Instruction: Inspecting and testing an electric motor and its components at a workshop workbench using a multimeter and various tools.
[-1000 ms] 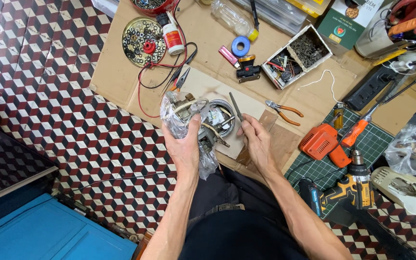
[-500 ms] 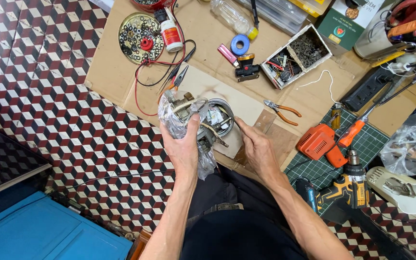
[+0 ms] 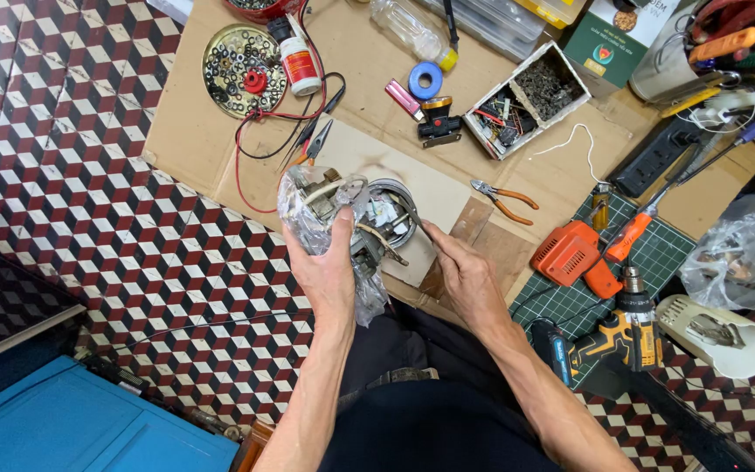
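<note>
Centrally in the frame, the left hand (image 3: 327, 267) is wrapped around a small motor assembly (image 3: 369, 223) half-covered by a crinkled clear plastic bag (image 3: 312, 210); the thumb presses on the bag's front and the fingers curl behind it, clamped on the bundle. The assembly's round metal housing faces right, with wires and a winding showing inside, and it is held above a pale board (image 3: 430, 188) lying on brown cardboard (image 3: 194, 131).

Just right of it, the right hand (image 3: 465, 280) has its fingers drawn together on a thin metal tool (image 3: 414, 218) whose tip reaches into the housing; what kind of tool it is cannot be told.

Orange-handled pliers (image 3: 504, 199) lie on the cardboard right of the board, and a second small pair of pliers (image 3: 312, 144) lies at the board's upper left beside red and black wires (image 3: 251, 149). At upper left sits a round tin lid of washers (image 3: 238, 57) with a small glue bottle (image 3: 297, 61) next to it. Near the top centre are a blue tape roll (image 3: 425, 80), a small headlamp (image 3: 439, 127) and an open box of small parts (image 3: 526, 100). At right, on a green cutting mat (image 3: 657, 253), lie an orange tool housing (image 3: 570, 253) and a yellow cordless drill (image 3: 626, 328). A blue case (image 3: 72, 424) fills the lower left corner on the chequered tile floor (image 3: 89, 236).
</note>
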